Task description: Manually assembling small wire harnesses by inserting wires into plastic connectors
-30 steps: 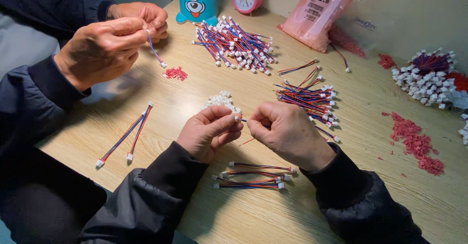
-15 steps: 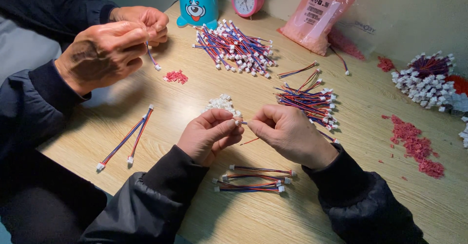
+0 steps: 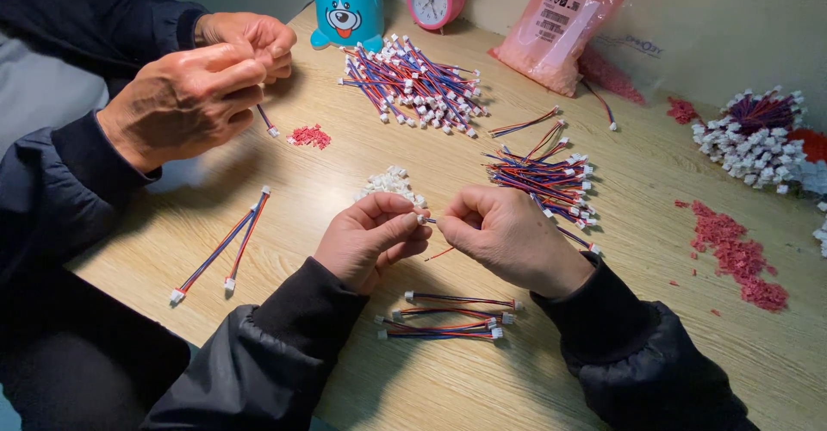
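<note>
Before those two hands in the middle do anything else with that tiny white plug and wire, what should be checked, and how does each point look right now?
1. Small white plastic connector pinched between both hands: ok, the left hand and right hand meet on it.
2. Thin red wire free of snags: ok, it hangs loose below the hands.
3. Wire seated fully in the connector: cannot tell, the fingers hide the joint.
4. Pile of loose white connectors within reach: ok, just behind the left hand.
5. Finished red-and-blue wire leads with white ends kept apart: ok, lying on the wooden table near the wrists.
6. Other person's hands clear: ok, off to the left.
</note>
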